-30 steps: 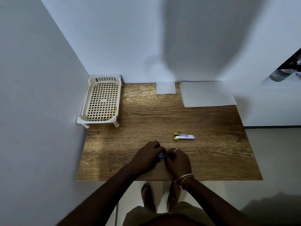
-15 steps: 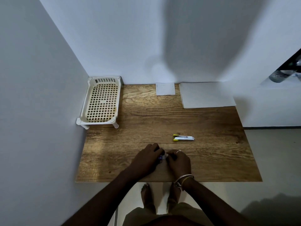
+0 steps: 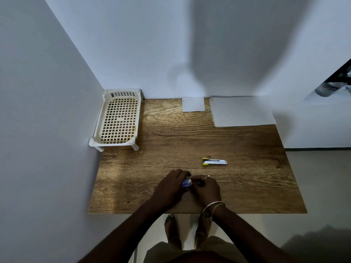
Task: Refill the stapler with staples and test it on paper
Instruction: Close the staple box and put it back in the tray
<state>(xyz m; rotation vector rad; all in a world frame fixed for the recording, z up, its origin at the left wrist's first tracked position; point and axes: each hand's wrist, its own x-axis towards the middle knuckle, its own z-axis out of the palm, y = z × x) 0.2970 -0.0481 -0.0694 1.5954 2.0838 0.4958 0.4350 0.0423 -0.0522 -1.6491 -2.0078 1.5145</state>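
A small white and yellow stapler (image 3: 214, 161) lies on the wooden table (image 3: 247, 183), a little beyond my hands and to the right. Near the front edge my left hand (image 3: 171, 188) and my right hand (image 3: 206, 188) meet, both closed around a small blue and white staple box (image 3: 186, 183). Only a sliver of the box shows between my fingers. A stack of white paper (image 3: 242, 111) lies at the back right against the wall. A smaller white paper square (image 3: 193, 104) sits to its left.
A cream plastic lattice rack (image 3: 118, 120) on short legs stands in the back left corner. White walls close the table on the left and back. The floor and my bare feet (image 3: 171, 230) show below the front edge.
My hands have stayed together on the box near the front edge, with only small finger shifts. More of the box's white end shows between my fingers. The stapler has not moved.
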